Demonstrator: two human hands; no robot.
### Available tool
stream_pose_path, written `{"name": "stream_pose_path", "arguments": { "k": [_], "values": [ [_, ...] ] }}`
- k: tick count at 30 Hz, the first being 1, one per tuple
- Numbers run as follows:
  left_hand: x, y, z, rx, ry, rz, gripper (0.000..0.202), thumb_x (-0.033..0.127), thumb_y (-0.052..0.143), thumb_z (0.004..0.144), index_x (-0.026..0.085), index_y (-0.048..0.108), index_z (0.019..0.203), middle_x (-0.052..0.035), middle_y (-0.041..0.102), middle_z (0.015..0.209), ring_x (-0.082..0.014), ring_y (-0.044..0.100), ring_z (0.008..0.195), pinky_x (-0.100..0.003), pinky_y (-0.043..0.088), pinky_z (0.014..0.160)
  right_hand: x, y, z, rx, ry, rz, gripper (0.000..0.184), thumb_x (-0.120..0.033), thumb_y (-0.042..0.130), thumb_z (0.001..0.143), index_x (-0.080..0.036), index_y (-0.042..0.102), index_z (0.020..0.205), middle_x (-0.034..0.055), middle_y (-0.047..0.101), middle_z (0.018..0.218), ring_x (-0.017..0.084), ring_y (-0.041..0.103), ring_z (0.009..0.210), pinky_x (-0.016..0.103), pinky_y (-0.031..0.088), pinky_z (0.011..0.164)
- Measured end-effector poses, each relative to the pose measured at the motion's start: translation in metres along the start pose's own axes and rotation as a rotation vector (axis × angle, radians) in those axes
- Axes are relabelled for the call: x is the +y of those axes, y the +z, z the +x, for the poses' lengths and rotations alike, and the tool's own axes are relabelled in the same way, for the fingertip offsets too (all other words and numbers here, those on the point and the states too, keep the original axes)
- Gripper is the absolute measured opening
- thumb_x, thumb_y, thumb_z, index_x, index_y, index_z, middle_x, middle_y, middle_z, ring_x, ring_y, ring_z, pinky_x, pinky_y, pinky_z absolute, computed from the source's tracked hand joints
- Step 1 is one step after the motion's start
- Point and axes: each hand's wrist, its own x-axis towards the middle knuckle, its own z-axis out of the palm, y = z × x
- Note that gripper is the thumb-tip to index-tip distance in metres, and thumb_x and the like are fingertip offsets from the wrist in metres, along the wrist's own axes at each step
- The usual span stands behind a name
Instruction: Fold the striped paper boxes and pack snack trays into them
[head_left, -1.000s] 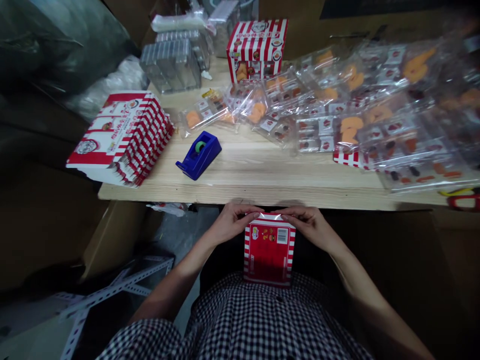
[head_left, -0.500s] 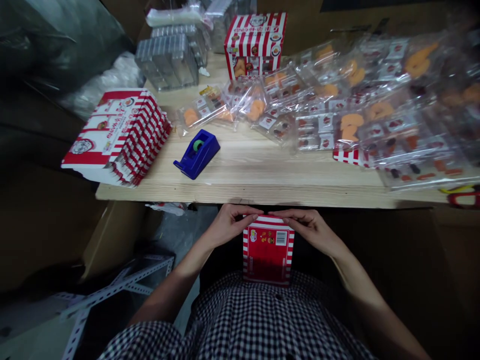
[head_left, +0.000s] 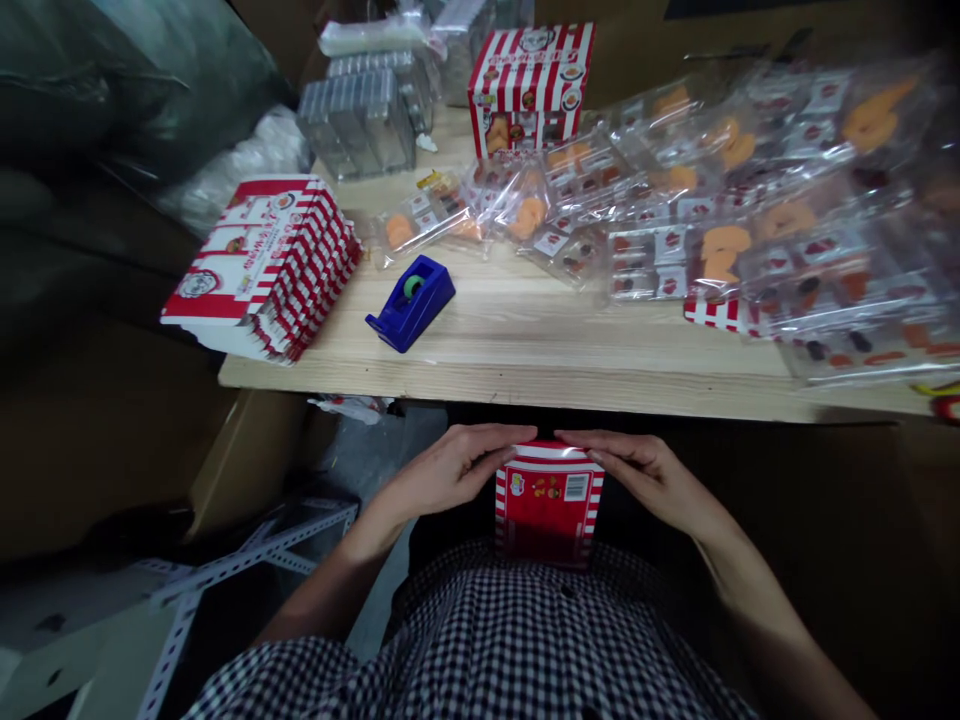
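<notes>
A red box with white-striped edges and a barcode stands upright in front of my shirt, below the table's front edge. My left hand grips its top left edge, thumb on the near face and fingers along the top. At the top right edge, my right hand pinches it in the same way. The fingertips of both hands nearly meet above the box. Its far side and bottom are hidden from me.
On the wooden table are a stack of flattened striped boxes, a blue tape dispenser, an assembled striped box, and clear plastic cases. Clear packs of toy food cover the right side. A metal frame stands lower left.
Both hands have shifted slightly with the box, and the fingers now lie straighter over its top edge. The view has turned a little, moving the table items rightward.
</notes>
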Motion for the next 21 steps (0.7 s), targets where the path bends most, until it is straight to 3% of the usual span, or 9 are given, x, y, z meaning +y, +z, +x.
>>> {"name": "stream_pose_path", "arguments": {
  "k": [6,10,21],
  "values": [
    [0.002,-0.005,0.001,0.059,-0.023,-0.071,0.037,0.013,0.064,0.087,0.031,0.074,0.118,-0.0044,0.077,0.115,-0.0253,0.073,0.108,-0.040,0.054,0.098,-0.001,0.003,0.003,0.000,-0.019,-0.033,0.030,-0.033,0.056,0.100,-0.036,0.069,0.126,0.0003,0.070,0.131,0.026,0.066,0.120,0.049,0.050,0.109],
    [-0.006,-0.010,0.007,-0.001,-0.046,-0.021,0.031,0.018,0.061,0.091,0.028,0.074,0.118,-0.0064,0.078,0.110,-0.0227,0.075,0.094,-0.035,0.058,0.085,-0.003,0.002,0.005,-0.006,-0.018,-0.056,0.031,-0.034,0.055,0.100,-0.036,0.069,0.127,0.0011,0.070,0.131,0.026,0.067,0.120,0.049,0.051,0.107],
    [-0.012,0.000,0.012,0.001,-0.134,0.004,0.028,0.030,0.055,0.099,0.023,0.074,0.119,-0.0060,0.077,0.113,-0.0198,0.073,0.100,-0.032,0.057,0.089,0.001,-0.002,0.004,-0.033,0.001,-0.074,0.032,-0.034,0.054,0.101,-0.033,0.068,0.129,0.0024,0.068,0.134,0.022,0.066,0.121,0.044,0.049,0.109]
  ]
}}
